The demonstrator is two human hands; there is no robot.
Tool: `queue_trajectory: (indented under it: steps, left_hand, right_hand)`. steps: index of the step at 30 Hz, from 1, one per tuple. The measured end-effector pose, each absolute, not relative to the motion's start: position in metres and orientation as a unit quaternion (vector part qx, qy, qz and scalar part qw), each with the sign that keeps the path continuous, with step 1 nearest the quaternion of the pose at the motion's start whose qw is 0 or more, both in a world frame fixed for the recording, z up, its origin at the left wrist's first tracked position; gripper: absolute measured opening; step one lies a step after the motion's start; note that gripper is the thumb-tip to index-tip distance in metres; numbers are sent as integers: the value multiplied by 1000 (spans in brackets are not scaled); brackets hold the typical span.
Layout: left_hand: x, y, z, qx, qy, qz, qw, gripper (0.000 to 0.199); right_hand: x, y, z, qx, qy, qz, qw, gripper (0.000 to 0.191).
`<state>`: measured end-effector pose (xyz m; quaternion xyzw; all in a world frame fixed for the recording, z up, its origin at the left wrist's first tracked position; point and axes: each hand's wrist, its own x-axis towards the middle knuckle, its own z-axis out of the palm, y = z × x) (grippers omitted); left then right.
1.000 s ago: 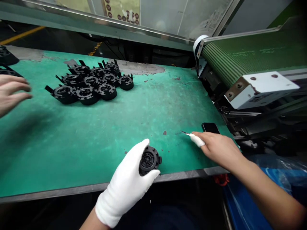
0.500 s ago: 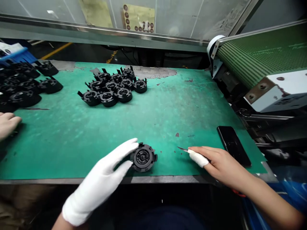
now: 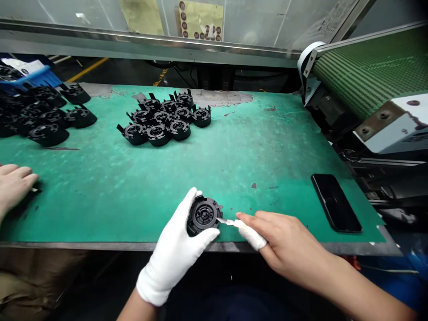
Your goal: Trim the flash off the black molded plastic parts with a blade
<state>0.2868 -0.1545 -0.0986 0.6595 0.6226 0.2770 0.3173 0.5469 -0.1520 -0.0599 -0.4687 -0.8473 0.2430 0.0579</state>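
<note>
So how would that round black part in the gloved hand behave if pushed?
The round black part looks like moulded plastic, so it's probably stiff. Its broad disc shape suggests it would slide before tipping, if lying flat.

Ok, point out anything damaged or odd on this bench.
The green covering is missing in ragged patches along its far edge, baring grey. A phone near the right hand looks out of place at a workbench. The black part in the left hand shows no plain damage.
</note>
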Motion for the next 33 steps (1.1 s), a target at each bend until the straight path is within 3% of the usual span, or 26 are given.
queue_trajectory:
  steps: [5,10,17,21,24,27,33]
  left_hand:
    - [292,-152,-105,672,623,271,297,70]
    - [292,-153,-105,679,622,264,287,70]
    - [288,-125,-83,793,489,164,325,63]
    - [281,-105,-73,770,514,272,261,54]
    - [281,-108,-79,691,570,350,274,78]
    - [293,-120,-93,679,575,315,331,110]
    - [318,-129,-113,687,608,281,281,96]
  right_hand:
    - [545,-136,-56,-486,-862,143,6,56]
    - [579,-105,-62,-619,-782,47,-55,51]
    - [586,-116,-69,-556,-805,197,66,48]
    - [590,-125,-75,-565,-793,210,93,47]
    - [596,-126,-77,-553,-792,235,105,44]
    - [591,-123,-73,-518,-805,269,104,42]
    - [567,-103,-58,-482,-844,227,56,36]
